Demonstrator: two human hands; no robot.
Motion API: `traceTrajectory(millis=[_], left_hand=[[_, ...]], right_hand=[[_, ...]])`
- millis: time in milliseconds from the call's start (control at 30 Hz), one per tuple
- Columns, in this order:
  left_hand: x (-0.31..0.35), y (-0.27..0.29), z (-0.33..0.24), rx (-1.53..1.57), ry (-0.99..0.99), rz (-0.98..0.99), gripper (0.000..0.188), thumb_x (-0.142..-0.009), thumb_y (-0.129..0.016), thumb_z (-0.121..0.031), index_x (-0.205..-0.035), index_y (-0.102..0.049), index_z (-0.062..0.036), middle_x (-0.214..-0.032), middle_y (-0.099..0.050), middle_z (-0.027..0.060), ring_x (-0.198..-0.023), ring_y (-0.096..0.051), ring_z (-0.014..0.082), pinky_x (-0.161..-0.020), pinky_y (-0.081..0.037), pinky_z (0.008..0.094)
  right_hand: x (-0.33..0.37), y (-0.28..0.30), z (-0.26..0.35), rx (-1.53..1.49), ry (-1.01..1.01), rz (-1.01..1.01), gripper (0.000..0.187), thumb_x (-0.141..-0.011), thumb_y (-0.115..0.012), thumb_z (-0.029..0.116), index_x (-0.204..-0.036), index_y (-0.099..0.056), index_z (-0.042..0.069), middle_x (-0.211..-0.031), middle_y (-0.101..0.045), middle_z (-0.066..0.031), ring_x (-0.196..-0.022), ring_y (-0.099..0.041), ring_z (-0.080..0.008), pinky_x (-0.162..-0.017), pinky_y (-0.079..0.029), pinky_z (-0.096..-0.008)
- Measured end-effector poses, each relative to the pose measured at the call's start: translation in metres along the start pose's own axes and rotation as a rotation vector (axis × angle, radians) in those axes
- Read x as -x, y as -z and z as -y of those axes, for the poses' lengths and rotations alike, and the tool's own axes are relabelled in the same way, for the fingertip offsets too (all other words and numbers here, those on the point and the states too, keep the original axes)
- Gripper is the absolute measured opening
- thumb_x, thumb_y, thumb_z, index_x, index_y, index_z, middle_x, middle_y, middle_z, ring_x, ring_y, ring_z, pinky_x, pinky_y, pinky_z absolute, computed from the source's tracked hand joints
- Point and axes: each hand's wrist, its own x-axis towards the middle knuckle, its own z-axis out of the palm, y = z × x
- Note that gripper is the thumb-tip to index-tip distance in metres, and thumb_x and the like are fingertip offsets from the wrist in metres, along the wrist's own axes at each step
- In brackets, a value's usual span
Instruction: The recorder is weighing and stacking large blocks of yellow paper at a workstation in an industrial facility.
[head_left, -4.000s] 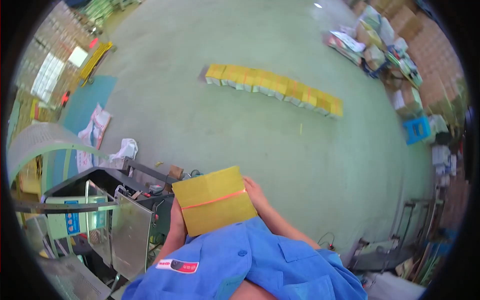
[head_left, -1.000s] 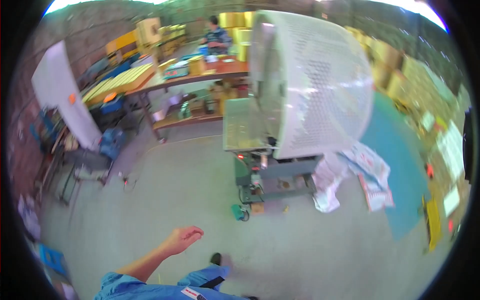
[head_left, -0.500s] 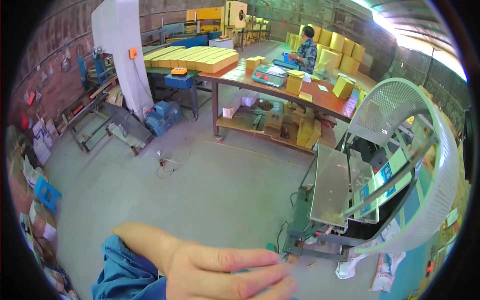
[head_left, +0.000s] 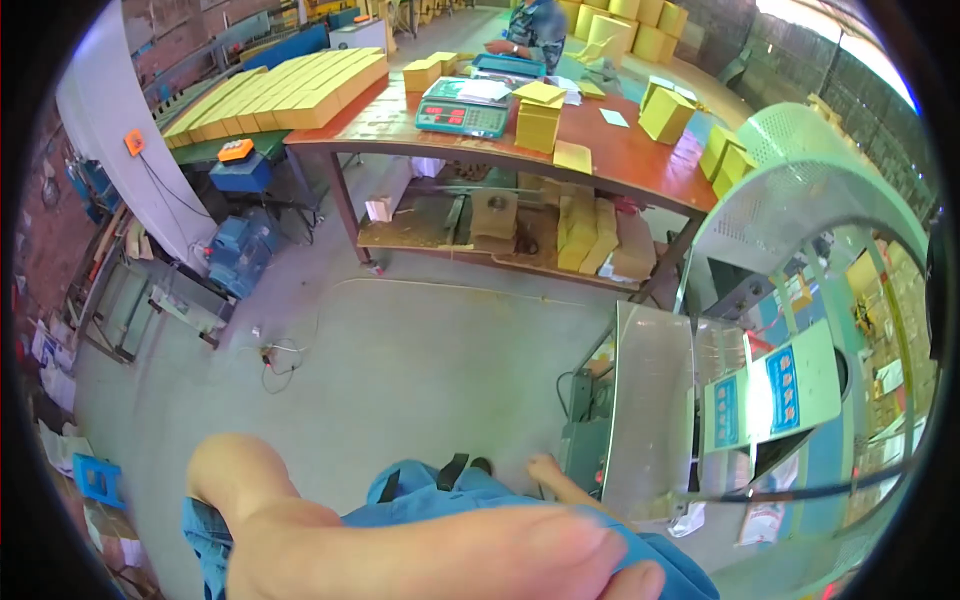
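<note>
My left hand (head_left: pixel 430 555) is raised very close in front of me, along the lower edge. Its fingers stretch to the right, and nothing shows in them; the lower part is cut off. Further down, my right hand (head_left: pixel 545 470) is beside the grey box (head_left: pixel 585 445) of a machine, its fingers too small to make out. A flat metal plate (head_left: pixel 650 390) tops that machine, under a pale perforated round guard (head_left: pixel 800 140). Blue trousers (head_left: pixel 420 490) show beneath my left arm.
Ahead stands a reddish table (head_left: pixel 375 120) with a scale (head_left: pixel 460 115) and yellow blocks (head_left: pixel 538 125). A person (head_left: pixel 545 30) is behind it. Rows of yellow blocks (head_left: pixel 290 90) lie at left, near a blue motor (head_left: pixel 240 255). A cable (head_left: pixel 280 360) lies on the floor.
The view has tilted down and turned right. My left hand has come nearer, and fewer of its fingers show. My right hand has come into sight beside the machine.
</note>
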Motion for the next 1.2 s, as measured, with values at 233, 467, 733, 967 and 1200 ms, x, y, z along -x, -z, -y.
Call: traceTrajectory(millis=[233, 467, 733, 967, 1200], left_hand=[[-0.01, -0.082, 0.209, 0.404, -0.259, 0.173, 0.023, -0.089, -0.066, -0.031, -0.09, -0.072, -0.0083, -0.079, -0.068, 0.0031, -0.104, -0.059, 0.0202, -0.095, -0.048, 0.037], [-0.021, -0.153, 0.388, 0.294, -0.18, 0.623, 0.033, -0.073, -0.064, -0.014, -0.103, -0.064, -0.0025, -0.1, -0.066, 0.0115, -0.087, -0.065, 0.0243, -0.076, -0.054, 0.034], [0.028, -0.354, 0.747, -0.17, 0.253, 0.767, 0.02, -0.077, -0.062, -0.01, -0.096, -0.066, -0.0021, -0.102, -0.064, 0.0138, -0.099, -0.061, 0.029, -0.083, -0.051, 0.0393], [0.065, -0.436, 0.861, -0.513, 0.198, 0.842, 0.045, -0.072, -0.067, -0.008, -0.116, -0.058, -0.0054, -0.119, -0.058, 0.0179, -0.114, -0.054, 0.0347, -0.087, -0.049, 0.0423], [0.053, -0.424, 0.889, -0.255, 0.554, 0.745, 0.024, -0.096, -0.05, -0.017, -0.103, -0.069, -0.0041, -0.09, -0.07, 0.0114, -0.08, -0.067, 0.03, -0.07, -0.054, 0.0365]], right_hand=[[-0.177, 0.144, 0.084, -0.112, 0.082, -0.18, 0.033, -0.087, -0.05, 0.029, -0.098, -0.069, 0.003, -0.085, -0.07, -0.0144, -0.078, -0.066, -0.0272, -0.069, -0.05, -0.0399], [-0.232, 0.154, 0.116, -0.496, -0.208, -0.045, 0.028, -0.085, -0.057, 0.026, -0.101, -0.07, 0.008, -0.088, -0.07, -0.0146, -0.085, -0.067, -0.0287, -0.074, -0.052, -0.0387], [-0.327, 0.163, 0.113, -0.067, -0.096, -0.105, 0.031, -0.084, -0.056, 0.032, -0.098, -0.074, 0.011, -0.095, -0.071, -0.0155, -0.094, -0.066, -0.0305, -0.079, -0.053, -0.0409], [-0.44, 0.334, 0.192, -0.44, 0.04, -0.33, 0.028, -0.089, -0.056, 0.029, -0.099, -0.07, 0.006, -0.086, -0.069, -0.0173, -0.082, -0.067, -0.0309, -0.075, -0.052, -0.0382], [-0.475, 0.48, 0.338, -0.854, 0.278, -0.069, 0.025, -0.093, -0.058, 0.013, -0.113, -0.064, 0.0, -0.098, -0.07, -0.0121, -0.089, -0.067, -0.0173, -0.077, -0.052, -0.0301]])
